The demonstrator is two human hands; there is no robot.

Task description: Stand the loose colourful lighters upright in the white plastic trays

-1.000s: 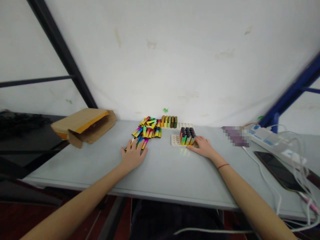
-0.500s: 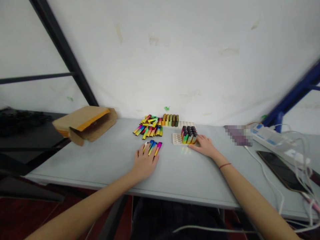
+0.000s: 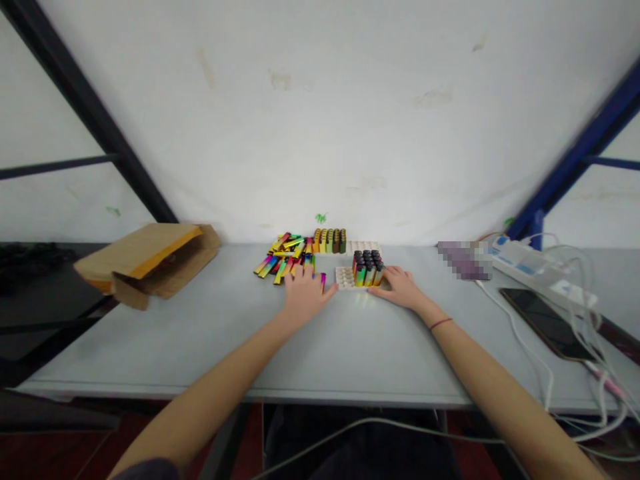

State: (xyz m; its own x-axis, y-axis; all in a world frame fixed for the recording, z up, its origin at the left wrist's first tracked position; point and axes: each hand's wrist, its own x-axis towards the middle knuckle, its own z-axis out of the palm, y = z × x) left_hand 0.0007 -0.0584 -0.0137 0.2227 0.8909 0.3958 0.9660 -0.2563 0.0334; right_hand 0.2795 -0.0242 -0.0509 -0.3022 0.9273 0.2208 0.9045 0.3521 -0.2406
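Note:
My left hand (image 3: 304, 297) lies palm down with fingers spread, just in front of a pile of shiny multicoloured lighters (image 3: 283, 257). Its fingertips cover part of the pile's front edge. One purple and yellow lighter (image 3: 323, 281) shows between its fingers and thumb. At the front right corner of a white tray with round holes (image 3: 344, 279), my right hand (image 3: 403, 288) holds on, thumb in front and fingers along the side. Several lighters with black tops (image 3: 369, 268) stand upright in rows in the tray's right part; holes show at its left.
Behind stand rows of gold and green lighters (image 3: 330, 241) beside more white tray (image 3: 363, 247). An opened cardboard box (image 3: 145, 257) lies on the left. To the right are a power strip (image 3: 540, 267), white cables, a dark phone (image 3: 547, 323) and a partly blurred purple object (image 3: 457, 257).
My left hand has moved forward and right, toward the pile and tray; the lighters under its fingers are now mostly hidden. My right hand stays at the tray corner. The camera view has shifted slightly.

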